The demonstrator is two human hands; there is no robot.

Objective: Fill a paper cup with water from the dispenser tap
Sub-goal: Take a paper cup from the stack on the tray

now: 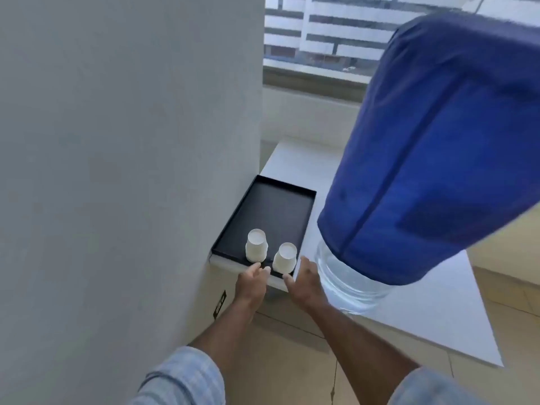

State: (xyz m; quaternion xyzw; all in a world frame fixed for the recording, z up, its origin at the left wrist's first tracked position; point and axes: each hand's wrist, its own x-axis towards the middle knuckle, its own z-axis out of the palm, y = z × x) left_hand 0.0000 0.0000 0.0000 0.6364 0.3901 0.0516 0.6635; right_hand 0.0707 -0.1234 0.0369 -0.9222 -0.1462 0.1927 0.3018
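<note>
A white counter (295,165) runs from a grey wall (117,141) on the left toward a window (321,33) with a striped building outside; tan floor tiles (292,361) lie below. At the counter's near left corner sits a black tray (271,206), and on its front edge stand two white paper cups, upside down: the left cup (256,245) and the right cup (284,257), just beside each other. To the right, a water bottle in a blue cover (432,147) stands inverted, its clear neck (347,276) on the counter. The left hand (252,283) is open, fingertips near the left cup. The right hand (304,280) is open around the right cup's base, gripping nothing.
</note>
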